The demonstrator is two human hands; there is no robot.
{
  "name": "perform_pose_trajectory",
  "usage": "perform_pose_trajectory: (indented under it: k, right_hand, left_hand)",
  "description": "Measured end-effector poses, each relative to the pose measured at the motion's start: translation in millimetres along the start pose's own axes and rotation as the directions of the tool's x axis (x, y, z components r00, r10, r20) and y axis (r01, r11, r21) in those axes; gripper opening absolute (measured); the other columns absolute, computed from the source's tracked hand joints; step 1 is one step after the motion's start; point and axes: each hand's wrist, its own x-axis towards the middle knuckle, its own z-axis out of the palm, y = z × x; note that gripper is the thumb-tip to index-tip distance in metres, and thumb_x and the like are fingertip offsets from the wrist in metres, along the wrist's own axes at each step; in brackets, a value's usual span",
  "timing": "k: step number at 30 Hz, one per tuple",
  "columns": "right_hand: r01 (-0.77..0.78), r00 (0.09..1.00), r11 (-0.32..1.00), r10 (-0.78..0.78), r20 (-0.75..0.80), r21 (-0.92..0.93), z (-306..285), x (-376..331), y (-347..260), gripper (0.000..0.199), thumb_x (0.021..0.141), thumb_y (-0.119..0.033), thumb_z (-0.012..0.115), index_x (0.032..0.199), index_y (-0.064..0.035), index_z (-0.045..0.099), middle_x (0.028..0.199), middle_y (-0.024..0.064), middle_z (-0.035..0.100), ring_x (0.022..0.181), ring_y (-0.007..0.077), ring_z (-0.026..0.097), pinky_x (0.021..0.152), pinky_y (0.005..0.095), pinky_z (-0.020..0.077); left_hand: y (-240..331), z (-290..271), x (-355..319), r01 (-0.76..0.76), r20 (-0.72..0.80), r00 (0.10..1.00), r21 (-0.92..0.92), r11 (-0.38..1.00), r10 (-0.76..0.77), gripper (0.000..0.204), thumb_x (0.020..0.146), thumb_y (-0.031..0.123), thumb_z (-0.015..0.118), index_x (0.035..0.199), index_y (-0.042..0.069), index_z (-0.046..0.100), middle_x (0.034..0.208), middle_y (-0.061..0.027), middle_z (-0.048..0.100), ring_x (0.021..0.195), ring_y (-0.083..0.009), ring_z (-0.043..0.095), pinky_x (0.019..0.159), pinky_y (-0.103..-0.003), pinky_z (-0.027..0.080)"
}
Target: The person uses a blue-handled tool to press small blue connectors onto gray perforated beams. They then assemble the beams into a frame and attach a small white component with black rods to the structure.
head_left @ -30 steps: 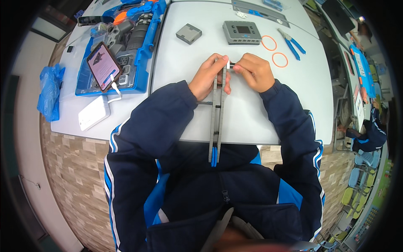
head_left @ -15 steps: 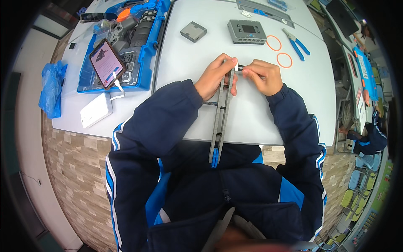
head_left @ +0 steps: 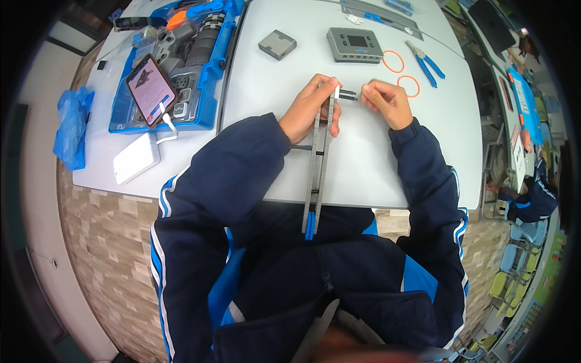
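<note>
My left hand (head_left: 310,107) grips the far end of a long narrow frame of grey building beams (head_left: 325,138), with its thumb on top by a white piece (head_left: 337,92). Two thin black shafts (head_left: 347,95) stick out of that end to the right. A dark shaft (head_left: 301,147) juts left from the frame, and blue gear-like pieces (head_left: 310,224) sit between the beams at its near end, over my lap. Just right of the black shafts, my right hand (head_left: 389,103) is closed in a pinch, apart from them; whatever its fingertips hold, if anything, does not show.
Farther back lie a grey controller block (head_left: 355,45), a grey square block (head_left: 278,45), orange rings (head_left: 393,61) and blue-handled pliers (head_left: 425,63). On the left, a phone (head_left: 151,91) leans on a blue parts case (head_left: 209,112), cabled to a white power bank (head_left: 137,158).
My right hand has moved a little right, off the black shafts, which now show more fully. The left hand still holds the frame in nearly the same place.
</note>
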Motion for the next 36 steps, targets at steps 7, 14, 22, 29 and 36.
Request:
perform_pose_trajectory:
  k: [7,14,22,29,36]
  right_hand:
    - [0.35,0.936,0.929,-0.342,0.083,-0.12,22,2,-16,0.027,0.084,-0.017,0.075,0.105,-0.0022,0.069,0.107,0.007,0.064,0.096,0.0153,0.062,0.076,0.0266,0.0509]
    - [0.098,0.992,0.96,-0.116,0.054,0.262,27,-1,-11,0.028,0.085,-0.014,0.075,0.107,0.0003,0.069,0.105,0.0067,0.068,0.091,0.0155,0.065,0.079,0.0273,0.0511]
    - [0.096,0.993,0.956,-0.111,0.042,0.279,31,-6,-8,0.029,0.082,-0.006,0.073,0.108,-0.0008,0.061,0.108,0.007,0.063,0.103,0.0175,0.062,0.093,0.0364,0.0513]
    - [0.347,0.938,0.938,-0.347,0.007,0.019,33,1,-6,0.033,0.076,-0.005,0.076,0.104,-0.0003,0.059,0.102,0.0082,0.062,0.096,0.0155,0.063,0.087,0.0331,0.0577]
    - [0.405,0.914,0.913,-0.403,0.033,-0.055,30,5,-6,0.034,0.072,-0.008,0.076,0.1,-0.0005,0.058,0.095,0.007,0.062,0.084,0.0127,0.061,0.086,0.0306,0.0573]
  left_hand:
    - [-5,2,2,-0.061,0.043,0.998,0.174,0.983,0.055,0.045,0.104,0.053,0.032,0.111,0.009,0.036,0.068,-0.0114,0.054,0.047,-0.0214,0.057,0.052,-0.032,0.051]
    - [3,8,-4,-0.037,-0.024,0.999,0.239,0.97,0.044,0.049,0.102,0.052,0.039,0.101,0.003,0.034,0.08,-0.0137,0.059,0.049,-0.0196,0.058,0.049,-0.029,0.046]
    - [1,-1,4,0.004,-0.019,1.0,0.243,0.97,0.001,0.05,0.101,0.051,0.042,0.1,0.002,0.037,0.073,-0.012,0.056,0.049,-0.0214,0.06,0.045,-0.029,0.047]
    - [9,-4,2,0.102,0.087,0.989,0.154,0.983,-0.117,0.051,0.101,0.054,0.04,0.108,0.003,0.042,0.063,-0.0084,0.052,0.045,-0.0211,0.056,0.05,-0.034,0.052]
    - [7,-1,0,0.085,0.105,0.99,0.113,0.99,-0.097,0.051,0.102,0.054,0.04,0.11,0.004,0.046,0.059,-0.0067,0.051,0.044,-0.019,0.055,0.047,-0.035,0.052]
